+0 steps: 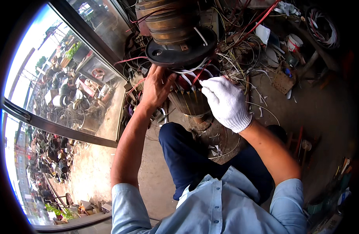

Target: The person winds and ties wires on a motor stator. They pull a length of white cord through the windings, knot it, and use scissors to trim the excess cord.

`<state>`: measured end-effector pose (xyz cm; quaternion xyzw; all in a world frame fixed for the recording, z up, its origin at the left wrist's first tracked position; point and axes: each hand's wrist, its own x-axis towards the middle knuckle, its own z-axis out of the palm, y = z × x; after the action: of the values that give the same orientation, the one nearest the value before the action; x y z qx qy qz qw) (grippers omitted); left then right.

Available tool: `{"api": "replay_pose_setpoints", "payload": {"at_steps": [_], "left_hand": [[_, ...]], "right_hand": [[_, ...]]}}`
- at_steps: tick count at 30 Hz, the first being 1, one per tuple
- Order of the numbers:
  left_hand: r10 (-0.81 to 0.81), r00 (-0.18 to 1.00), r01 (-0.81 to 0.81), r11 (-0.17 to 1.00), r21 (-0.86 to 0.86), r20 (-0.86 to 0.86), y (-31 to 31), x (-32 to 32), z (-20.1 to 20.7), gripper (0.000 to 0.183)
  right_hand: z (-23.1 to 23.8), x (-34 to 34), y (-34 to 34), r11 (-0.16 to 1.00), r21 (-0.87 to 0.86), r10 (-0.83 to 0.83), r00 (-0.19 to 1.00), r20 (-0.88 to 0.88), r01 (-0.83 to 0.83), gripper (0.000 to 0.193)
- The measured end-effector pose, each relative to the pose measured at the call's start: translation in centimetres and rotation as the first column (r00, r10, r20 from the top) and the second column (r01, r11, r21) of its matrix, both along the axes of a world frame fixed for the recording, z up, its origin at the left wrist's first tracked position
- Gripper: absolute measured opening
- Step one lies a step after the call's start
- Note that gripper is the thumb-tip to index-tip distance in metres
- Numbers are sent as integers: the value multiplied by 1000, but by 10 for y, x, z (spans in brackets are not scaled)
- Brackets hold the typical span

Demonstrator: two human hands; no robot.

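While hands (158, 87) (225, 99) flank ribbed housing (190, 104), black rim (164, 62) near, floor space (304, 111) rightward

The ringed cylinder (167, 23) has a worn, glossy metallic look; the black disc (177, 54) beneath is smooth with a soft sheen. The ribbed body (189, 103) resembles dull metal. Knitted cloth forms the textured white glove (226, 104); the shirt (199, 208) is matt cloth.

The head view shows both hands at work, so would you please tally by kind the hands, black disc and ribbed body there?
Bare left hand: 1
Gloved right hand: 1
Black disc: 1
Ribbed body: 1
Total: 4
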<state>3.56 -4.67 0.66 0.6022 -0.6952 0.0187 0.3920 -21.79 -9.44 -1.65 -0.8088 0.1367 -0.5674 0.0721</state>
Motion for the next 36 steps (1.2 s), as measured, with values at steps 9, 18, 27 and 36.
{"api": "replay_pose_setpoints", "payload": {"at_steps": [9, 18, 27, 36], "left_hand": [[-8, 1000, 8, 1000, 0, -4, -22, 49, 1, 38], [-22, 887, -106, 963, -248, -462, -13, 43, -50, 28], [-43, 895, -111, 943, -315, -444, -28, 63, -53, 19], [-43, 987, 17, 985, -170, -152, -87, 121, -25, 23]], "right_hand": [[44, 71, -13, 881, -343, -471, 658, -587, 325, 12], [34, 65, -18, 843, -471, -518, 622, -587, 259, 20], [35, 64, -17, 885, -407, -451, 627, -635, 225, 32], [34, 73, -18, 914, -323, -404, 628, -665, 246, 26]]}}
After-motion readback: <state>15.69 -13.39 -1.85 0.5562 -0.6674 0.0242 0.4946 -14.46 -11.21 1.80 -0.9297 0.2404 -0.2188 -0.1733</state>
